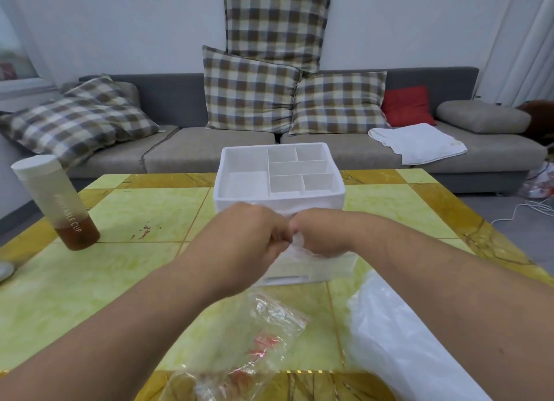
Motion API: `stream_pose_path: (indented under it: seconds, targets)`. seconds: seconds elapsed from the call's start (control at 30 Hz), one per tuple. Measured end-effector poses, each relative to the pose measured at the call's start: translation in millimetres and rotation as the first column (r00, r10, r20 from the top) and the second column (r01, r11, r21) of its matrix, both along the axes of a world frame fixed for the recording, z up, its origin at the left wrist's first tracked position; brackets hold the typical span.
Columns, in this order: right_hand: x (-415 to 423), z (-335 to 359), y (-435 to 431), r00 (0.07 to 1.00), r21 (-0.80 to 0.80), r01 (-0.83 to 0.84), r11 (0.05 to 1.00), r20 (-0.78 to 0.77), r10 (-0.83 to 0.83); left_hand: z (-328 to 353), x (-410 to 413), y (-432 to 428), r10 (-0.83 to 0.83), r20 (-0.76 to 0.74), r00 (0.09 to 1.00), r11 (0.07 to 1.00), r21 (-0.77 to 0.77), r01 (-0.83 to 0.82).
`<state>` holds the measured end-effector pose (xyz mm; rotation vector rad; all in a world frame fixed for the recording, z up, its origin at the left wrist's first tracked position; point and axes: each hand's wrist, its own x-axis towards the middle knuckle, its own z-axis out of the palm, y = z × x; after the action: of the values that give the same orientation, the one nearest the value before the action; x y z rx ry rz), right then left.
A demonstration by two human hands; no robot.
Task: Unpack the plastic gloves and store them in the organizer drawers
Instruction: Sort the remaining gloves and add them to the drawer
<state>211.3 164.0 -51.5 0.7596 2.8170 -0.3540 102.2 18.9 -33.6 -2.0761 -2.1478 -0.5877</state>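
A white organizer [278, 197] with a divided top tray stands mid-table; its lower drawer [311, 272] is pulled out toward me. Over that drawer my left hand [251, 236] and my right hand [317, 236] meet, both pinching a thin translucent plastic glove [295, 246] between curled fingers. Most of the glove is hidden by my hands. A pile of translucent white gloves [398, 334] lies at the near right of the table. An empty clear packaging bag [254, 349] with red print lies at the near edge, under my left forearm.
A frosted bottle [57, 203] with brown liquid stands at the table's left. The yellow-green tiled table [135, 215] has gold borders. Behind it runs a grey sofa [186, 149] with checked cushions and a white cloth [416, 143].
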Motion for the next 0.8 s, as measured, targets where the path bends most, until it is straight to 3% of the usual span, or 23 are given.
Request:
stream_pose_path:
  seconds: [0.07, 0.23, 0.33, 0.43, 0.5, 0.57, 0.63, 0.7, 0.8]
  targets:
    - [1.8, 1.3, -1.1, 1.000, 0.001, 0.013, 1.000, 0.015, -0.013, -9.4, -5.9, 1.7, 0.067, -0.009, 0.998, 0.988, -0.138, -0.067]
    - [-2.4, -5.3, 4.1, 1.000, -0.003, 0.016, 1.000, 0.018, -0.016, -14.5, -15.4, 6.8, 0.108, -0.058, 0.992, 0.963, -0.243, -0.119]
    - [-3.1, -4.1, 4.1, 0.999, 0.016, -0.006, 1.000, 0.046, 0.006, -14.4, -15.7, 13.5, 0.190, -0.177, 0.966, 0.895, -0.373, -0.244]
    - [-3.8, -3.5, 5.2, 0.998, 0.026, -0.019, 0.999, 0.065, 0.018, -10.7, -12.6, 19.2, 0.221, -0.248, 0.943, 0.857, -0.413, -0.309]
    - [-3.3, -1.6, 3.0, 0.997, 0.027, -0.023, 0.999, 0.076, 0.021, -7.8, -6.3, 19.4, 0.191, -0.284, 0.940, 0.897, -0.338, -0.285]
    - [-1.0, 1.6, 0.3, 0.997, 0.023, -0.023, 0.999, 0.080, 0.021, -6.3, 0.4, 20.6, 0.092, -0.206, 0.974, 0.961, -0.237, -0.141]
    - [0.5, 5.4, -1.0, 0.996, 0.021, 0.000, 1.000, 0.094, -0.002, -5.8, 1.9, 24.8, 0.020, -0.078, 0.997, 0.970, -0.241, -0.038]
    - [-0.2, 6.4, -0.7, 0.995, 0.006, 0.002, 1.000, 0.100, -0.003, -5.9, -4.5, 33.4, 0.096, 0.031, 0.995, 0.961, -0.263, -0.084]
    - [-4.8, 3.3, 0.0, 0.991, 0.033, -0.010, 0.999, 0.132, 0.006, -10.0, -9.5, 43.8, 0.167, -0.021, 0.986, 0.930, -0.329, -0.165]
